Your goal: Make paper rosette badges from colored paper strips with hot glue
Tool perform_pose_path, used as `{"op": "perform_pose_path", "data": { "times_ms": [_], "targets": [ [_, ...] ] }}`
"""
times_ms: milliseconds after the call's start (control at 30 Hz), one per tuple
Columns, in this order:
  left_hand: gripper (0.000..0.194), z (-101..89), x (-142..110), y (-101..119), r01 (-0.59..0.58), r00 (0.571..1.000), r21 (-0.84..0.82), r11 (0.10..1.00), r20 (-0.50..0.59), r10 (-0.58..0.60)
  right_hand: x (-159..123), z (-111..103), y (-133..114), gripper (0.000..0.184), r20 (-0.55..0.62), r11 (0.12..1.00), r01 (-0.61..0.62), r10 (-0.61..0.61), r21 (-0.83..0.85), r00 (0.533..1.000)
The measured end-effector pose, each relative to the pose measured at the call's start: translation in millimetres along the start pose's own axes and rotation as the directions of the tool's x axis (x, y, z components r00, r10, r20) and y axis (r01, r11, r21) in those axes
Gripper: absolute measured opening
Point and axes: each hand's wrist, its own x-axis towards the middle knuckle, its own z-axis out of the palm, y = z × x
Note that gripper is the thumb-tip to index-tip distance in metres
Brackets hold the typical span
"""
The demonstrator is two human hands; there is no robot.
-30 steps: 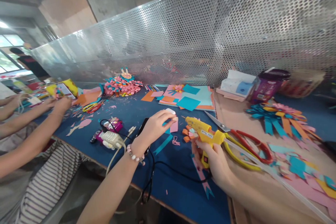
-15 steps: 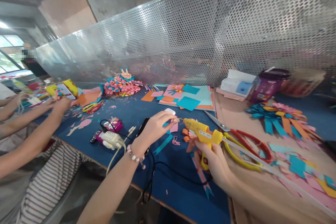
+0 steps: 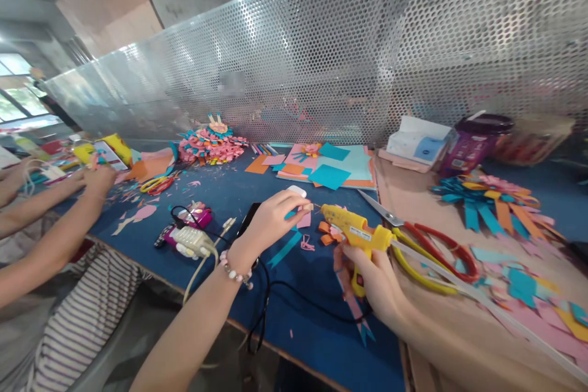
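My right hand [image 3: 379,275] is wrapped round the handle of a yellow hot glue gun [image 3: 351,226], its nozzle pointing left and a long clear glue stick [image 3: 463,291] running out of its back. A small pale piece [image 3: 310,206], apparently paper, is pinched between the fingertips of my left hand [image 3: 275,217]. The nozzle tip is at or very close to this piece; I cannot tell if they touch. Below my fingers lie a pink paper strip [image 3: 305,218] and a blue strip [image 3: 285,249]. Orange paper loops [image 3: 327,234] sit behind the glue gun.
Large scissors [image 3: 427,245] with red and yellow handles lie to the right, near paper scraps [image 3: 523,285] and a paper rosette [image 3: 487,202]. Black cable [image 3: 303,294] crosses the blue table. A power strip [image 3: 193,241] is at left. A co-worker's arms [image 3: 64,220] are further left.
The glue gun has moved slightly left, bringing its nozzle to the small pale piece in my left hand. The left hand has barely moved; the view has shifted slightly.
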Motion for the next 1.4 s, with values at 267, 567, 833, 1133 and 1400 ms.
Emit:
{"op": "perform_pose_path", "data": {
  "times_ms": [267,567,833,1133,1400],
  "targets": [
    [0.012,-0.8,1,0,-0.003,1.0,0.014,1.0,0.006,0.003,0,3,-5,0.035,-0.027,0.999,-0.042,0.041,-0.014,0.999],
    [0.012,-3.3,0,1,-0.01,1.0,0.004,1.0,0.018,0.01,-2,5,-12,0.032,-0.05,0.998,-0.058,0.056,-0.035,0.997],
    [0.012,-4.6,0,4,0.011,1.0,0.011,1.0,0.015,-0.011,-4,7,-18,0.034,-0.053,0.995,-0.065,0.061,-0.08,0.997],
    [0.013,-6.8,0,5,0.005,1.0,0.025,1.0,0.028,-0.005,-3,8,-17,0.029,-0.089,0.992,-0.097,0.09,-0.077,0.992],
    [0.013,-6.9,1,6,0.002,1.0,0.015,1.0,0.022,-0.002,-4,8,-20,0.028,-0.081,0.988,-0.129,0.122,-0.082,0.989]
  ]
}}
